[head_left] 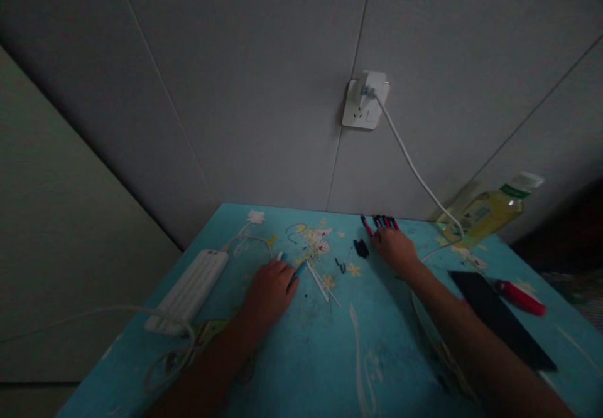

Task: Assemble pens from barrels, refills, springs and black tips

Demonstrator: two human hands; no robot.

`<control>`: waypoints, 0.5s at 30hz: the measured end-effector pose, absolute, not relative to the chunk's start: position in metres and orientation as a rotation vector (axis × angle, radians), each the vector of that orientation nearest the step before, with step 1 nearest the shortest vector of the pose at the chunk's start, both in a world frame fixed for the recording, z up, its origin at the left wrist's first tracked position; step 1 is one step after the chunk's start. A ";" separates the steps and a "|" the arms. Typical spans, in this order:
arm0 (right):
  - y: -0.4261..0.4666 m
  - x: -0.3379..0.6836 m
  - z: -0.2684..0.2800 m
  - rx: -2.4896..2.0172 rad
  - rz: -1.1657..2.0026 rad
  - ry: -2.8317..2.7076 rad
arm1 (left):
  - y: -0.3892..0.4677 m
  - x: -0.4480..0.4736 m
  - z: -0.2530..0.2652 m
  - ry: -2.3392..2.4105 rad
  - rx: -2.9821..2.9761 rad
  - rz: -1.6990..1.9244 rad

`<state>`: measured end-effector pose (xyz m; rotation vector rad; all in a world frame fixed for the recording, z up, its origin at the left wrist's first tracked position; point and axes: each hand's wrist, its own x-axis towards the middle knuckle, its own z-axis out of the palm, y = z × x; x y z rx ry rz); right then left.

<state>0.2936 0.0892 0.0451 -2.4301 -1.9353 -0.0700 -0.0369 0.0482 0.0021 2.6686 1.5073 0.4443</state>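
Note:
My left hand [272, 283] rests on the table with its fingers curled. A slim blue pen-like stick [299, 270] sticks out between its thumb and forefinger. Short white and blue ends [281, 257] show just past the other fingertips. Beside it lie thin white sticks [318, 281]. At the back of the table, my right hand [392, 246] pinches a red-and-black pen-like stick [366, 225]. Several similar red-and-black sticks [385, 221] lie in a row behind that hand. Left of it are small black pieces [361, 248] and tiny dark bits [340, 266].
A white power strip [191, 289] with a cable lies at left. To the right are a bottle of yellow liquid [492, 211], a dark flat panel [499, 317] and a red tube-like object [521, 297]. A white charger [372, 85] sits in the wall socket, its cable hanging down.

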 end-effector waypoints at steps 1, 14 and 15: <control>0.093 0.294 0.042 -2.446 -0.061 -1.934 | 0.048 -0.037 0.003 1.505 2.664 0.446; 0.090 0.289 0.035 -2.468 -0.142 -1.868 | 0.043 -0.033 0.005 1.389 2.610 0.576; 0.087 0.288 0.039 -2.447 -0.153 -1.869 | 0.042 -0.032 0.006 1.360 2.612 0.592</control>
